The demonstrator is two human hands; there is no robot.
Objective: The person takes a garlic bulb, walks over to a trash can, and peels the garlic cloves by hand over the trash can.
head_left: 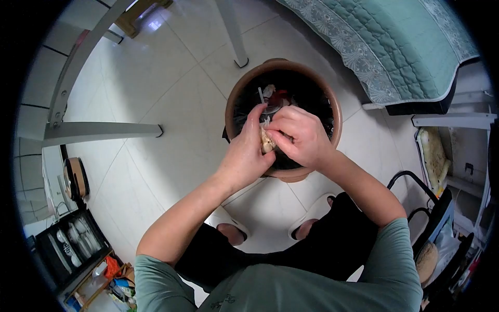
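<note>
Over bin (pixel 293 176), left hand (pixel 241 158) clamps 1 bulb (pixel 267 143); right hand (pixel 305 135) pinches its top, fingertips together; small, low pulls likely best.

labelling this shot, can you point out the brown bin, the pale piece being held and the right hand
Brown bin (pixel 337 112): head view, right side of its rim.
Pale piece (pixel 267 144): head view, its uncovered surface.
Right hand (pixel 304 134): head view, back of the hand.

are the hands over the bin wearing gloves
No, the left hand and right hand are both bare above the bin.
</note>
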